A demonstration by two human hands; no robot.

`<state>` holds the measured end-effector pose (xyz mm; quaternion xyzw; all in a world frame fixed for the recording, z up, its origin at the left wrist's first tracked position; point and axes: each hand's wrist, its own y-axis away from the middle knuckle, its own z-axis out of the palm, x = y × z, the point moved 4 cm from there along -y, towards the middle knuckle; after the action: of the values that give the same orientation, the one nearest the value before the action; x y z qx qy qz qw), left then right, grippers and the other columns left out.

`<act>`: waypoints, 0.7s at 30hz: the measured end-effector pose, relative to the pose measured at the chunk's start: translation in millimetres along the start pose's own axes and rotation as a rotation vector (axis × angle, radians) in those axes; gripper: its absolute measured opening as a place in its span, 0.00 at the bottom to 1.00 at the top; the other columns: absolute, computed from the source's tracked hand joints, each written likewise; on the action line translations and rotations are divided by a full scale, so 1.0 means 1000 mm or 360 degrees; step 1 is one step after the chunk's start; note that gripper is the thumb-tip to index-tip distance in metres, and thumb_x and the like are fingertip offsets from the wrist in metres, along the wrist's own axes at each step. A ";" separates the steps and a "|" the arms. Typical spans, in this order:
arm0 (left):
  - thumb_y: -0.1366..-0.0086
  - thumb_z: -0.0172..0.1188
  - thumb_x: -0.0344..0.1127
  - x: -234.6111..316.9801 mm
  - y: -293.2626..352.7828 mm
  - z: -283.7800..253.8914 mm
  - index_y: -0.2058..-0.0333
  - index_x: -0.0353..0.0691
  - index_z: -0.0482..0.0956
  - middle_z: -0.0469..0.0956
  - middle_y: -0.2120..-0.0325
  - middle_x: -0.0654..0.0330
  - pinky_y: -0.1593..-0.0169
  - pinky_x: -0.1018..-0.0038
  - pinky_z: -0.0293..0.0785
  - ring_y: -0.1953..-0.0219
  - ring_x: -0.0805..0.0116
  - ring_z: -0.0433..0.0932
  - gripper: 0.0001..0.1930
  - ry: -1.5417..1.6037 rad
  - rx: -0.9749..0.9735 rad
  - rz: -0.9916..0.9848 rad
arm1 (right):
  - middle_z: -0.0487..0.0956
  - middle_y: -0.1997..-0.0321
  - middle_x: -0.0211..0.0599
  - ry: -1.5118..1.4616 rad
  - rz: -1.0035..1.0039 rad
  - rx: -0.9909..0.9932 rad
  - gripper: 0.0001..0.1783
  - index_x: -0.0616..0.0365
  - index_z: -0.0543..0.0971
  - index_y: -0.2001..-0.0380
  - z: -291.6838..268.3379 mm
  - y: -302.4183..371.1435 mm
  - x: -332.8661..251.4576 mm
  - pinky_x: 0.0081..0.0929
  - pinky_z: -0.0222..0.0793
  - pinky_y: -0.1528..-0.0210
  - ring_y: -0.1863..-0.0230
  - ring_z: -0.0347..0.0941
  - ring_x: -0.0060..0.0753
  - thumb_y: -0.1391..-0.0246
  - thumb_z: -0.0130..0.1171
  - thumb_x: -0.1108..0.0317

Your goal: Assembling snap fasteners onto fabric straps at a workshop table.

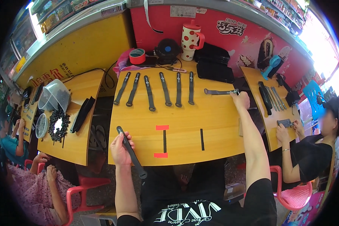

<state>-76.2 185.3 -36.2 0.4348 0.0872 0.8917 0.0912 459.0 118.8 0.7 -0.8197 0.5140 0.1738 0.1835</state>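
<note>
Near the table's front left, my left hand (122, 150) pinches a dark grey strap (132, 155), which slants down past the table edge toward my lap. My right arm reaches far out to the right side of the table. There my right hand (241, 100) has its fingers closed at the right end of another grey strap (216, 92), lying sideways. A small pale or shiny bit shows at those fingertips, too small to name. Several similar straps (149, 94) lie in a row across the far half of the table.
On the table (184, 116) are red tape pieces (161, 155) and black strips (202, 139). Behind the straps stand a dotted tumbler (190, 41), a fan (167, 49), a red tape roll (137, 56) and black pouches (214, 69). Other people work at both sides.
</note>
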 end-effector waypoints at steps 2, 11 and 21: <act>0.29 0.52 0.33 0.000 -0.001 -0.002 0.65 0.30 0.77 0.78 0.75 0.57 0.79 0.79 0.73 0.82 0.72 0.75 0.11 -0.0006 -0.0017 0.0016 | 0.81 0.55 0.53 -0.0008 0.0009 -0.0111 0.29 0.62 0.80 0.62 0.002 0.002 -0.001 0.47 0.72 0.53 0.51 0.77 0.55 0.55 0.69 0.47; 0.29 0.51 0.34 0.003 0.002 -0.004 0.64 0.30 0.77 0.78 0.73 0.57 0.79 0.79 0.72 0.81 0.73 0.75 0.12 -0.0033 -0.0104 -0.0028 | 0.80 0.56 0.55 0.0127 -0.0054 -0.0029 0.29 0.65 0.79 0.58 -0.001 -0.029 0.046 0.48 0.71 0.53 0.50 0.76 0.58 0.52 0.66 0.49; 0.26 0.48 0.39 -0.033 0.124 0.087 0.54 0.33 0.75 0.78 0.76 0.59 0.75 0.78 0.73 0.79 0.71 0.76 0.15 -0.0039 -0.0764 -0.0629 | 0.75 0.77 0.25 -0.1332 -0.0817 -0.1176 0.13 0.57 0.79 0.54 -0.080 0.261 -0.008 0.12 0.62 0.75 0.77 0.67 0.12 0.39 0.49 0.77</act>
<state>1.8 64.0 20.2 0.3861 -0.0440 0.8465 0.3639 226.7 -18.4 42.4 -0.7889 0.0903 0.5980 0.1093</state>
